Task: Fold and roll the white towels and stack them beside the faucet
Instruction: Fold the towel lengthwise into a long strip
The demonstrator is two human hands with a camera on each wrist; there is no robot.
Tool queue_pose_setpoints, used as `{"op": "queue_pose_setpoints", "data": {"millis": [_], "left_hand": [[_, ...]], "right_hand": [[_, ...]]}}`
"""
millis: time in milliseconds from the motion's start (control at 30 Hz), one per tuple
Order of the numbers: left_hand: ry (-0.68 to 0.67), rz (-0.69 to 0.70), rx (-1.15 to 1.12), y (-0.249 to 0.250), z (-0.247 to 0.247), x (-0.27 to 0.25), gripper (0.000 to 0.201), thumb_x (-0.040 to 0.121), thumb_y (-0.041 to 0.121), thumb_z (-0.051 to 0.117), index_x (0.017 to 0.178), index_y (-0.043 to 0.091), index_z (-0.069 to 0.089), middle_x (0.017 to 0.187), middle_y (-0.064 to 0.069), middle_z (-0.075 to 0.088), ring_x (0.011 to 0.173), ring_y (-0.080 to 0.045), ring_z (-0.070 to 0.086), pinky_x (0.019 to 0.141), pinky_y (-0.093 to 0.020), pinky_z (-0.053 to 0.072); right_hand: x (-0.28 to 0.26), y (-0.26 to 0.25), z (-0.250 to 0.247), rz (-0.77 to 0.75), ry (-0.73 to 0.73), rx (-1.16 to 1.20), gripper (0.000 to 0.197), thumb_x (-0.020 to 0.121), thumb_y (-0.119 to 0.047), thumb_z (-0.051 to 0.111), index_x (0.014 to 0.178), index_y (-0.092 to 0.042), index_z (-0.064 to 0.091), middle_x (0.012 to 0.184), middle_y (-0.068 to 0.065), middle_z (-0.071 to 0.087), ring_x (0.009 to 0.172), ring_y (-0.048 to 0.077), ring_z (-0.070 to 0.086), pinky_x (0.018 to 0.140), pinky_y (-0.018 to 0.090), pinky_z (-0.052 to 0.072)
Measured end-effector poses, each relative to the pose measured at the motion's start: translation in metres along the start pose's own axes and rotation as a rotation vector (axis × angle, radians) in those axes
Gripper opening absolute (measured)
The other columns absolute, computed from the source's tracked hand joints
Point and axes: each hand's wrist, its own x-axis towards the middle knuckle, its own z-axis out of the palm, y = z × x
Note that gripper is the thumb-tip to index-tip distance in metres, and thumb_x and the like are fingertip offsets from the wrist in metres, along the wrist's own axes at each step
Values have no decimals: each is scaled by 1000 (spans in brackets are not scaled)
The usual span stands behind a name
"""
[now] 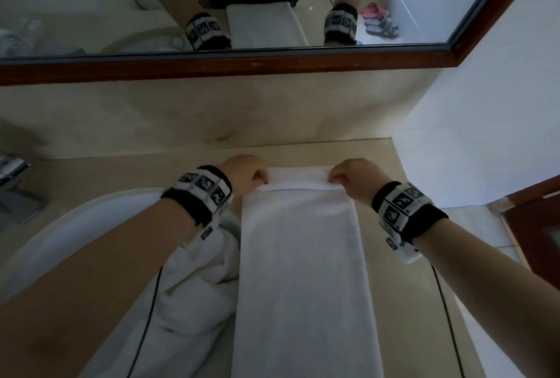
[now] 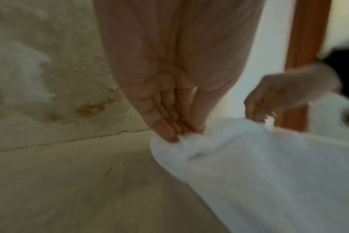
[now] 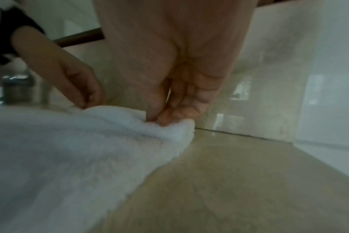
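Note:
A long white towel (image 1: pixel 300 271), folded into a narrow strip, lies lengthwise on the beige counter (image 1: pixel 121 174), running from the back wall toward me. Its far end is turned over into a small first roll. My left hand (image 1: pixel 251 173) pinches the left corner of that rolled end (image 2: pixel 181 138). My right hand (image 1: pixel 348 176) pinches the right corner (image 3: pixel 169 124). Both hands have fingers curled onto the cloth. A second white towel (image 1: pixel 188 286) lies crumpled to the left, under my left forearm, partly over the basin.
The white basin rim (image 1: pixel 60 226) curves at the left. A metal faucet (image 1: pixel 12 171) stands at the far left edge. A wood-framed mirror (image 1: pixel 242 65) hangs above the backsplash. A white wall (image 1: pixel 485 135) bounds the counter on the right.

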Motion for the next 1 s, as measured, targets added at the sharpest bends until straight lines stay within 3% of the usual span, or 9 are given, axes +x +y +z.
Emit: {"op": "queue_pose_setpoints", "data": {"millis": [100, 233, 300, 567, 667, 767, 867, 933, 1000], "left_hand": [[47, -67, -122, 1, -14, 7, 28, 81, 13, 72, 108, 5, 66, 113, -11, 64, 106, -25, 59, 80, -22, 42], [-49, -55, -86, 1, -11, 12, 60, 79, 16, 75, 133, 9, 51, 130, -10, 55, 119, -25, 52, 94, -26, 40], [-47, -14, -60, 2, -8, 10, 53, 82, 16, 71, 131, 8, 52, 127, -10, 58, 116, -25, 54, 93, -28, 42], [252, 77, 75, 5, 25, -12, 18, 78, 8, 60, 96, 7, 57, 102, -7, 56, 99, -25, 47, 78, -33, 39], [180, 45, -55, 3, 23, -20, 20, 80, 21, 67, 97, 10, 62, 94, 2, 53, 91, -15, 45, 79, -26, 38], [166, -26, -125, 1, 12, -19, 18, 85, 22, 67, 99, 10, 66, 95, -2, 63, 93, -21, 60, 81, -27, 44], [123, -118, -116, 1, 5, -10, 50, 80, 22, 73, 124, 9, 54, 115, -11, 56, 111, -29, 54, 90, -31, 43], [54, -99, 40, -1, 2, -5, 67, 82, 30, 71, 140, 14, 41, 137, -12, 43, 125, -30, 42, 102, -35, 38], [-7, -48, 144, 2, 1, -4, 60, 84, 33, 68, 137, 16, 47, 138, -9, 46, 125, -28, 41, 105, -38, 36]], "right_hand": [[15, -3, -7, 49, 44, 9, 16, 87, -25, 63, 97, -18, 73, 114, 6, 56, 114, 25, 47, 96, 32, 41], [20, -2, -17, 101, -81, 157, 52, 78, -23, 74, 126, -16, 55, 123, 5, 57, 116, 25, 51, 96, 32, 41], [19, -2, -18, 81, -132, 50, 43, 83, -26, 69, 123, -15, 57, 119, 7, 61, 109, 26, 56, 88, 32, 43], [-8, -15, 12, -20, 88, -101, 24, 89, -18, 54, 110, -10, 49, 109, 9, 54, 92, 33, 59, 70, 35, 43], [-20, -7, 12, -60, 112, 41, 23, 90, -32, 56, 100, -13, 64, 99, 6, 61, 86, 29, 61, 73, 33, 47], [-19, -7, 1, 41, 81, 93, 20, 90, -28, 56, 99, -18, 72, 100, 3, 70, 92, 25, 64, 82, 31, 50], [-6, -15, -9, 216, 81, 203, 47, 77, -26, 73, 120, -19, 57, 101, 8, 71, 93, 26, 65, 84, 35, 54], [3, -18, -15, 191, 12, 104, 73, 77, -27, 75, 140, -19, 39, 120, 12, 61, 111, 29, 57, 95, 38, 49], [7, -19, -20, 91, -72, -66, 66, 82, -31, 70, 140, -18, 43, 137, 10, 47, 128, 27, 41, 107, 37, 36]]}}
